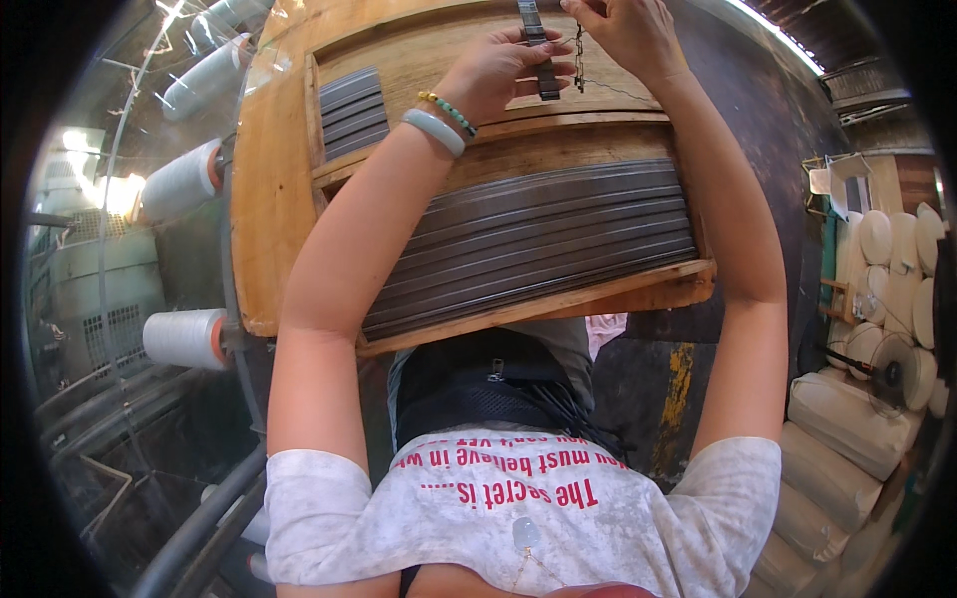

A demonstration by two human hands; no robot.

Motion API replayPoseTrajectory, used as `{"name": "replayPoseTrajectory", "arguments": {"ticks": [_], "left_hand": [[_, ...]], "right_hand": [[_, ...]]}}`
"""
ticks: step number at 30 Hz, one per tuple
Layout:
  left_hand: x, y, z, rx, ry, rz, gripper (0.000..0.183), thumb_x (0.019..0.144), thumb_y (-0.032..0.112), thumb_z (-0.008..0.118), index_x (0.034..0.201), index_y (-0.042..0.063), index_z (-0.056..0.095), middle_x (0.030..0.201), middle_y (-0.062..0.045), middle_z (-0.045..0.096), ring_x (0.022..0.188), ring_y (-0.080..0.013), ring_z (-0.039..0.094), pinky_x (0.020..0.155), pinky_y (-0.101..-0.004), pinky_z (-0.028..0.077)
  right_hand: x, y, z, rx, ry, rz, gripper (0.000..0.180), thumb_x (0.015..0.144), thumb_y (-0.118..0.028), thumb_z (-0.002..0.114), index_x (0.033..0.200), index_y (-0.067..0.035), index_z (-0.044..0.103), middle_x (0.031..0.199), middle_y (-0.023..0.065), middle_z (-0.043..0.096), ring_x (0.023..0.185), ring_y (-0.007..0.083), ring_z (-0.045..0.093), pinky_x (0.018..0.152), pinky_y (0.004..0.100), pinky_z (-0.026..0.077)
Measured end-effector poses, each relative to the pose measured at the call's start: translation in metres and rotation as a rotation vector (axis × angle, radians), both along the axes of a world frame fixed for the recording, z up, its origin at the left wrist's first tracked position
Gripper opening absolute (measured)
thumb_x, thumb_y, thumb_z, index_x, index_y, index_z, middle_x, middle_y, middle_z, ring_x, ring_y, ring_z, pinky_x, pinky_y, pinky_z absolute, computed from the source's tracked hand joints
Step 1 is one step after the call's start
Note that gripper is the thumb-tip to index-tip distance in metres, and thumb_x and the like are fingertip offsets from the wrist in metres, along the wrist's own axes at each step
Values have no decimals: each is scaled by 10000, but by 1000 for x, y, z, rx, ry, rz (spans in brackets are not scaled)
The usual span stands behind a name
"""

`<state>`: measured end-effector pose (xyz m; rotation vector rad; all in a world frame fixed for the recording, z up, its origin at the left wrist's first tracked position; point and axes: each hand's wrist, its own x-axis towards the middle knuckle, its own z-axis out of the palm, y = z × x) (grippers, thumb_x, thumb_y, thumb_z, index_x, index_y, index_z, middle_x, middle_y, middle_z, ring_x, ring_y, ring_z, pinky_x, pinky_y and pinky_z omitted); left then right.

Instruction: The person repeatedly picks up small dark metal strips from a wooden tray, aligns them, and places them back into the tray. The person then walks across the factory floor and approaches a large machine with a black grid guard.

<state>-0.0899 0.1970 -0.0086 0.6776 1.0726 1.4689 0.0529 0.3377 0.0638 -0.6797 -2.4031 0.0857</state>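
My left hand (516, 63) grips a narrow bundle of thin dark metal strips (540, 63) between thumb and fingers, over the wooden tray (318, 112). At the top edge of the view, my right hand (632, 34) has its thumb and fingers pinched together. A slender dark chain-like metal piece (579, 63) hangs from these fingertips, just right of the bundle. In the tray's near compartment lie long, close-packed rows of metal strips (538, 239). A shorter block of similar strips (353, 112) fills the left end of the far compartment.
The tray sits on a rounded wooden board (262, 224) in front of my waist. White yarn cones (183, 338) stick out along the left. At right are a fan (890, 372), large pale rolls (852, 422) and stacked round rolls (875, 239). Yellow paint (673, 396) marks a dark surface.
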Motion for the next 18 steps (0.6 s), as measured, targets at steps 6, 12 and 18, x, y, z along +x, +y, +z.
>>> {"name": "replayPoseTrajectory", "arguments": {"ticks": [6, 12, 18], "left_hand": [[14, 2, -6, 27, 20, 135, 216, 964, 107, 487, 1148, 8, 541, 1122, -111, 624, 966, -232, 649, 850, -365, 568], [27, 3, -4, 141, -80, 265, 160, 939, 46, 509, 1082, -18, 544, 1075, -121, 612, 863, -268, 665, 738, -380, 599], [29, 11, -1, 183, -192, 253, 132, 942, 48, 506, 1052, 4, 565, 1036, -92, 623, 836, -254, 661, 723, -384, 598]], "right_hand": [[-7, -14, 26, 250, -249, -14, 186, 724, -163, 621, 656, 6, 658, 697, 210, 627, 712, 334, 620, 724, 410, 473], [-18, -12, 29, 463, -166, 8, 153, 690, -127, 598, 653, 9, 658, 696, 226, 617, 762, 342, 614, 800, 412, 449], [-17, -11, 24, 153, -370, 3, 160, 743, -122, 598, 691, 9, 675, 731, 244, 633, 721, 358, 633, 744, 425, 470]]}}
